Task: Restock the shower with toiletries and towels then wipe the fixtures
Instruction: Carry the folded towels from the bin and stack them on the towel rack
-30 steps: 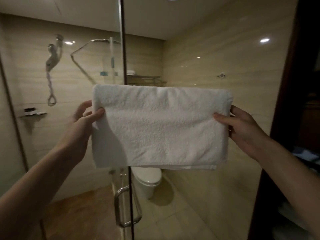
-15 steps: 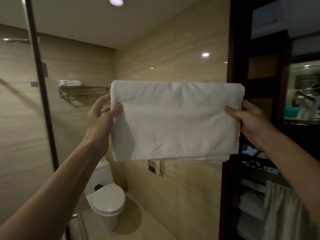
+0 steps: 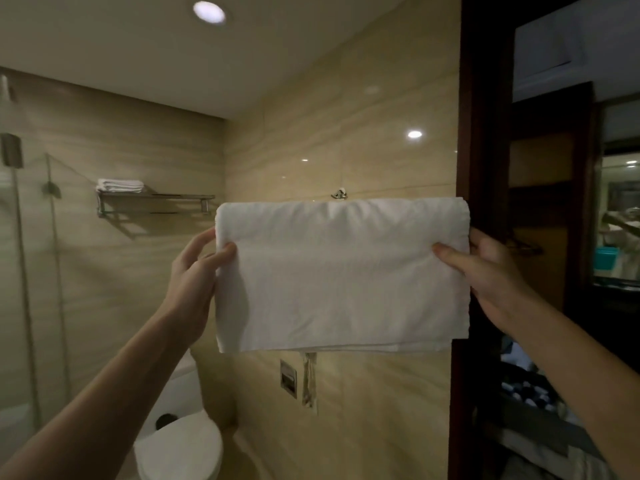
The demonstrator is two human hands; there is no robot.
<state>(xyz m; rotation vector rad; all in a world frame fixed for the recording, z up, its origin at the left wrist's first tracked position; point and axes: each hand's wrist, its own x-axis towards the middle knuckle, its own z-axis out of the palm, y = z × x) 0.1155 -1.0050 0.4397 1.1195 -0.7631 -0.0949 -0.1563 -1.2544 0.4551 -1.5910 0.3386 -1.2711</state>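
Observation:
A folded white towel [image 3: 343, 275] hangs spread out at chest height in front of the beige tiled wall. My left hand [image 3: 195, 275] pinches its left edge and my right hand [image 3: 485, 275] pinches its right edge. On the far wall to the left, a metal towel shelf [image 3: 156, 200] carries another folded white towel [image 3: 120, 185] at its left end. A small metal wall hook [image 3: 339, 194] shows just above the held towel's top edge.
A white toilet [image 3: 180, 441] stands below at the lower left. The glass shower partition [image 3: 31, 271] runs along the left edge. A dark wooden door frame [image 3: 481, 133] rises on the right, with a mirror and shelves of linens beyond it.
The view has swung right, away from the shower head and glass door toward the toilet wall and door frame. Both hands have kept their hold on the towel.

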